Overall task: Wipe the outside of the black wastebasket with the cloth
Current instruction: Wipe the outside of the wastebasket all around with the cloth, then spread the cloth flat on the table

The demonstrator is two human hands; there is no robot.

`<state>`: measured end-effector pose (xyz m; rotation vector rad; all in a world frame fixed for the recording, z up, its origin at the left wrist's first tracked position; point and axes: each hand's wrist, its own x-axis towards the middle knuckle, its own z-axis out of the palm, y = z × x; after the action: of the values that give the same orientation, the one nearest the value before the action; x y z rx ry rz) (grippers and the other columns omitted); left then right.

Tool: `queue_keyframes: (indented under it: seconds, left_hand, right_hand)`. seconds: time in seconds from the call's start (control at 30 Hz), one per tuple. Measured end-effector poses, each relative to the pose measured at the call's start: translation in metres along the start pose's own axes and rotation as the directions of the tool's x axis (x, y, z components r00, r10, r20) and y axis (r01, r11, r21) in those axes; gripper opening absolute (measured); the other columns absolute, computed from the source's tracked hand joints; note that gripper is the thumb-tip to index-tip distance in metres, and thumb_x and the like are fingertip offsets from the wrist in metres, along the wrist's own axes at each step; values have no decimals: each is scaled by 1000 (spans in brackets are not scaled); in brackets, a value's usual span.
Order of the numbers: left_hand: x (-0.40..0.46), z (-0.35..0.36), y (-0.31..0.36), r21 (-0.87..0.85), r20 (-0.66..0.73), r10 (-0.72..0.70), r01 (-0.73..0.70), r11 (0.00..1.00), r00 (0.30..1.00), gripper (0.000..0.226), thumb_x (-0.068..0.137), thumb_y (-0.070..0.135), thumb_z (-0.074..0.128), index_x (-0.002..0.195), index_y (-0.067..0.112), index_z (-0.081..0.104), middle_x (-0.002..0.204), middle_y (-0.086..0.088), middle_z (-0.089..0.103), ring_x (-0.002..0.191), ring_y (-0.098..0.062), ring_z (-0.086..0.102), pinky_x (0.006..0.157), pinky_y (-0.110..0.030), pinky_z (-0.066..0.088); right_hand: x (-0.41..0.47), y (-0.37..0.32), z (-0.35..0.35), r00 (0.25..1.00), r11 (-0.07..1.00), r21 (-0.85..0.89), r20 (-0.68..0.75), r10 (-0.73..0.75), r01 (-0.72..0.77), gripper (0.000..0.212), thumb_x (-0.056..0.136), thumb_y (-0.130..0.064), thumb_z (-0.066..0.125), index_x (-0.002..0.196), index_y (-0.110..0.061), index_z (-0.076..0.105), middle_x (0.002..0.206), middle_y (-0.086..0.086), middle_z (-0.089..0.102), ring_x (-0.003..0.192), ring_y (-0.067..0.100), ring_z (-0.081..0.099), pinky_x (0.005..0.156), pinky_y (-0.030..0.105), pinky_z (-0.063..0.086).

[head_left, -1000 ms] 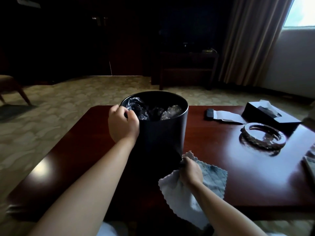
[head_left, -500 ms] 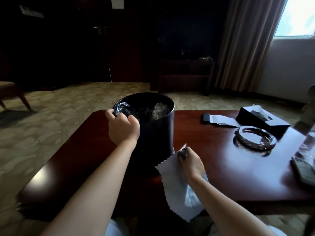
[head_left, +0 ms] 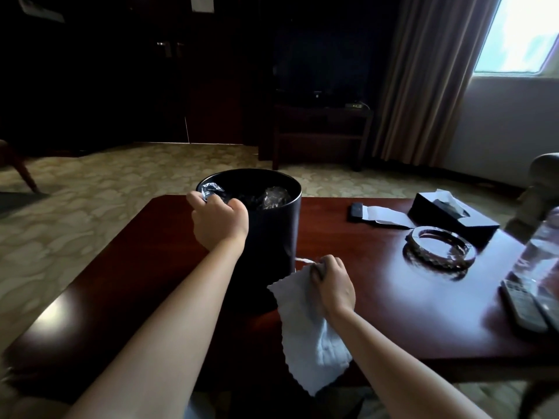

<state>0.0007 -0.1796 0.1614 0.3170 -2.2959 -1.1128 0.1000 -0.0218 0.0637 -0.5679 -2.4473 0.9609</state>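
left hand point(head_left: 219, 223) grips wastebasket point(head_left: 272, 234) rim — right hand point(head_left: 334, 281) (fingers curled) holds cloth point(head_left: 305, 334).

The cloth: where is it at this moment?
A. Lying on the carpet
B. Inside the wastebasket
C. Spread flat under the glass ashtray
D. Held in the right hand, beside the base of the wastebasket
D: the right hand pinches the cloth beside the lower wall of the wastebasket, and the cloth hangs down over the near table edge.
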Motion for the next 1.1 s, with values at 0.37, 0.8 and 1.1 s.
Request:
queue_keyframes:
  seconds: [0.37,0.8,1.1]
  left_hand:
    - [-63,0,-30,-145,633,633,-735,662,445,68,78,22,60,141,18,33,131,-5,49,119,-26,46,98,-34,39]
    - [-73,-33,16,216,458,677,-811,543,575,23,88,15,48,102,22,65,105,1,66,104,-21,55,88,-32,33]
    - [-69,-56,29,328,462,644,-792,515,610,24,85,10,47,99,20,64,103,-1,66,103,-23,56,89,-34,35]
  right_hand:
    - [-5,-13,-27,983,943,288,-120,-137,166,5,85,-7,59,88,-11,58,92,-4,56,78,12,52,66,23,40]
    - [-29,-11,-73,868,868,-25,37,-495,496,14,71,-13,59,59,-17,52,95,-13,67,84,12,59,64,25,44]
    - [-40,-10,-98,907,923,-68,224,-356,379,13,77,-22,60,89,-27,58,65,-5,54,65,19,52,57,30,42]
